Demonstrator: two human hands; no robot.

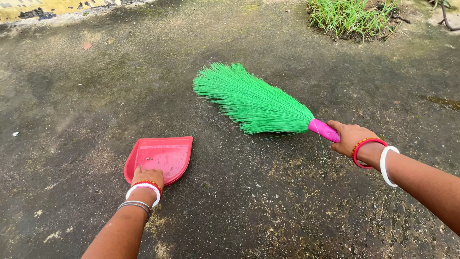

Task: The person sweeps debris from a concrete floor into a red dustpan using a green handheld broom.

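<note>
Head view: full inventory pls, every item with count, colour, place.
broom: 1, green bristles with pink handle, centre, bristles fanned on the ground pointing up-left, handle in the right hand
dustpan: 1, red, lower left of centre, flat on the ground, open edge facing away from the person
grass clump: 1, green, top right edge in a patch of soil
ground: 1, dark grey-brown, rough and stained, fills the view
painted edge: 1, yellow and flaking, top left corner
bangles: several, red and white on both wrists, thin metal ones on the left
left hand: 1, grip on the near end of the dustpan
right hand: 1, grip closed around the pink broom handle
</note>
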